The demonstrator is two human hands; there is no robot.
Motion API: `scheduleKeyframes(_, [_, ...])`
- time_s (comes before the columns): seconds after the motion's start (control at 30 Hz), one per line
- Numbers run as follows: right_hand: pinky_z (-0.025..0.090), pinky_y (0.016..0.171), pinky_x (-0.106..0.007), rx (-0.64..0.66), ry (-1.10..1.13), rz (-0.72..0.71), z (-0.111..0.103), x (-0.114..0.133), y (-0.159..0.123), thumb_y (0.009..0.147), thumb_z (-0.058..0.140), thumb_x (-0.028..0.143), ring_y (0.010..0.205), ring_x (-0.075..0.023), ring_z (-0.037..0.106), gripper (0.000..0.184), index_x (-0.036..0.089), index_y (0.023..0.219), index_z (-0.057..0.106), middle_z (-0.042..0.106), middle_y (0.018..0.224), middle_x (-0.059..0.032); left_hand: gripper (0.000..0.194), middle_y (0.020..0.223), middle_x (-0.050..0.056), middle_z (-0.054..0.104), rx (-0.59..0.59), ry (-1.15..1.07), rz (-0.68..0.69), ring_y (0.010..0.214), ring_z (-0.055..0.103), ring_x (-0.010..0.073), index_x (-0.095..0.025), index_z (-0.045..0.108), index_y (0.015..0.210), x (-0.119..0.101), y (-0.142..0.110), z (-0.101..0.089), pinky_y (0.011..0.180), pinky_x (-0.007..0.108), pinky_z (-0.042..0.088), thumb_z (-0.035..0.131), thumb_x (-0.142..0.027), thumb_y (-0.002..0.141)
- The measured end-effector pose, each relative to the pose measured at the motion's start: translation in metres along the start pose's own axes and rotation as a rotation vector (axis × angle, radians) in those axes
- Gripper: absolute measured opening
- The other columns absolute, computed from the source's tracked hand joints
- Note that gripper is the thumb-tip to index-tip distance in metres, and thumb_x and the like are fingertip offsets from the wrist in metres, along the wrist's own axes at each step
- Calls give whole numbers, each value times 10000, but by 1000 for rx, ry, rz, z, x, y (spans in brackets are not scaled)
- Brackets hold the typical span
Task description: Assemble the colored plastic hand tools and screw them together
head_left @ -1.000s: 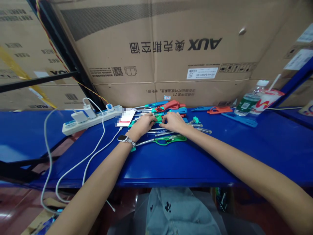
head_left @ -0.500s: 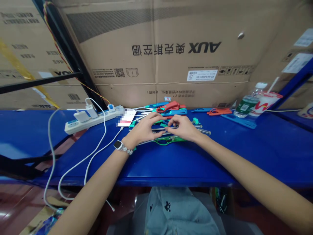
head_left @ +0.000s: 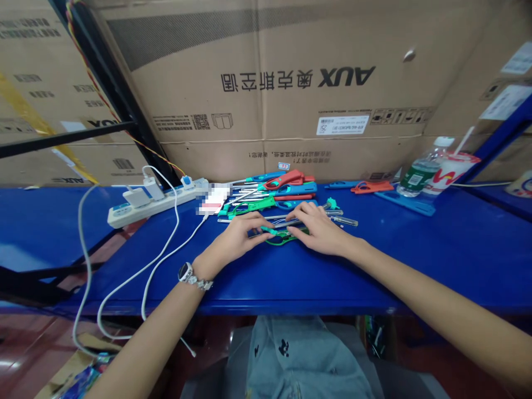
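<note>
On the blue tabletop, my left hand (head_left: 239,235) pinches a small teal plastic piece (head_left: 269,230) between thumb and fingertips. My right hand (head_left: 320,230) curls over the green lighter casing (head_left: 282,240), which lies flat, its thumb and fingers gripping the right part and partly hiding it. Just behind the hands lie metal rods and clear tubes (head_left: 349,222), with a teal piece (head_left: 331,204) at their right end. Farther back is a pile of long-necked lighters, among them a green lighter (head_left: 255,206), a red lighter (head_left: 286,179) and a blue lighter (head_left: 299,189).
A white power strip (head_left: 158,204) with plugged chargers and loose cables (head_left: 174,249) runs along the left. Orange (head_left: 372,187) and blue casings (head_left: 407,203) lie right, near a water bottle (head_left: 419,174) and a paper cup (head_left: 453,174). Cardboard (head_left: 266,127) stands behind.
Both hands have come nearer the table's front edge, over the green casing. They have moved a little apart, uncovering the green lighter in the pile.
</note>
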State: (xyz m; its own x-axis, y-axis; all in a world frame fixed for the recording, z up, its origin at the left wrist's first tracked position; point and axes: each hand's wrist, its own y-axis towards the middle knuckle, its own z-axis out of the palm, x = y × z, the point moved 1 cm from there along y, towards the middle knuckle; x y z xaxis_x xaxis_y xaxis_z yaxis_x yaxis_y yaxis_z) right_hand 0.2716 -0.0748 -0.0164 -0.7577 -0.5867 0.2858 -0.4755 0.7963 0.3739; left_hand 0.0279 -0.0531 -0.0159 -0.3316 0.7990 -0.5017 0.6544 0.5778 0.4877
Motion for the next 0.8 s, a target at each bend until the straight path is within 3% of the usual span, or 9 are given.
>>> scheduleKeyframes(0.13, [427, 965, -494, 80, -79, -14, 5, -9, -3, 1034, 477, 451, 1140, -316, 528, 320, 232, 1243, 582, 575, 1219, -131, 192, 1004, 67, 696, 16, 26, -23, 756, 655, 145, -183, 741, 1093, -2, -3, 1, 725, 310, 567, 672, -305, 962])
scheduleKeyframes(0.3, [401, 1001, -509, 160, -37, 58, 6, -9, -1, 1045, 430, 490, 1131, -304, 519, 310, 275, 1209, 581, 570, 1154, -98, 183, 993, 68, 697, 35, 41, -44, 723, 638, 142, -178, 741, 1063, -6, -4, 4, 709, 316, 560, 679, -296, 938])
scheduleKeyframes(0.47, [389, 974, -486, 118, -29, 91, 10, -6, -1, 1060, 405, 413, 1081, -283, 521, 242, 244, 1060, 579, 576, 1083, -78, 171, 1053, 84, 702, 25, 33, -40, 816, 662, 164, -189, 738, 1058, -7, -4, 5, 767, 340, 573, 649, -286, 947])
scheduleKeyframes(0.8, [391, 934, -463, 120, -153, 44, 13, -3, -1, 1061, 378, 397, 1043, -290, 533, 244, 226, 1083, 550, 584, 1101, -99, 178, 1079, 79, 725, 39, 19, -49, 892, 680, 181, -198, 725, 1094, -3, -3, 6, 836, 365, 582, 657, -249, 938])
